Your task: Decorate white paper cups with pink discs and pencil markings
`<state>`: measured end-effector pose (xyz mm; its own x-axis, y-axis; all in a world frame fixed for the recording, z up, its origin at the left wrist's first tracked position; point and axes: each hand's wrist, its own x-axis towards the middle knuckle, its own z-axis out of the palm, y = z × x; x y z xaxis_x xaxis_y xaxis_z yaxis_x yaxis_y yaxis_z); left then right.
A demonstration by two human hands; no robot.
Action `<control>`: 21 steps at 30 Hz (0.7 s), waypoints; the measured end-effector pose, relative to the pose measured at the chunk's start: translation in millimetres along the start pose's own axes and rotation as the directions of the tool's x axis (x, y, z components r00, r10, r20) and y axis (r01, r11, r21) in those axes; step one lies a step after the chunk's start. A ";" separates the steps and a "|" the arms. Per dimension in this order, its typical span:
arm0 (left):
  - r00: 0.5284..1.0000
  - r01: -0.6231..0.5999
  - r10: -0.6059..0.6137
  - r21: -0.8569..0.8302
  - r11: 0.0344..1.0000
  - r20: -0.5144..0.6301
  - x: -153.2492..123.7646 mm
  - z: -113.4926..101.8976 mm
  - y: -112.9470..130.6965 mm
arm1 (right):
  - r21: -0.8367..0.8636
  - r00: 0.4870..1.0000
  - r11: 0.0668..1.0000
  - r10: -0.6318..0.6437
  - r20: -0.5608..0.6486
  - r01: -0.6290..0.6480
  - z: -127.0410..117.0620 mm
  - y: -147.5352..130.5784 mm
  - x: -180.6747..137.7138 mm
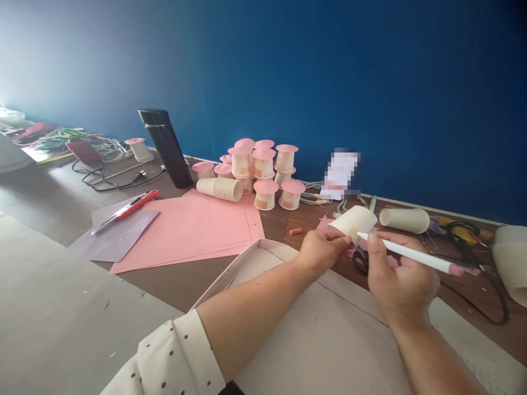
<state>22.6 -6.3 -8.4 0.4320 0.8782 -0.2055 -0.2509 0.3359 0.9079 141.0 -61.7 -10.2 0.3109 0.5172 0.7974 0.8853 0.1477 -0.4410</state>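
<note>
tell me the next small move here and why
Probably press the pencil tip onto the cup and start a line: the right hand holds the tip right at the cup's wall, and the left hand steadies the cup tilted on its side.

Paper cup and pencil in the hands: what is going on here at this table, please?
A person is working on a paper cup. The left hand holds it on its side, and the right hand holds a white pencil with its tip against the cup's wall. Further back stands a pile of cups topped with pink discs, next to a lying stack of plain cups, pink paper sheets and a black flask.
</note>
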 end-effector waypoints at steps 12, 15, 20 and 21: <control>0.999 -0.049 0.049 0.004 0.999 0.003 2.9 -1.1 -4.5 | 0.022 0.998 0.999 0.025 0.065 -0.026 -0.3 1.2 0.4; 0.998 -0.069 0.069 0.004 0.998 0.007 5.5 -2.2 -9.0 | 0.030 0.995 0.999 0.043 0.088 -0.046 -1.6 1.2 -0.1; 0.997 -0.070 0.069 0.012 0.998 0.019 7.2 -3.0 -10.4 | -0.001 0.995 0.997 0.079 0.067 -0.079 -1.2 1.7 -0.1; 0.998 -0.064 0.063 0.013 0.998 0.020 6.8 -2.8 -9.5 | -0.004 0.995 0.997 0.080 0.055 -0.080 -0.9 1.7 0.2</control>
<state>25.5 -2.5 -19.5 0.4326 0.8906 -0.1402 -0.2665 0.2749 0.9238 142.8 -62.1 -10.4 0.3609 0.5728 0.7359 0.8590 0.1030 -0.5015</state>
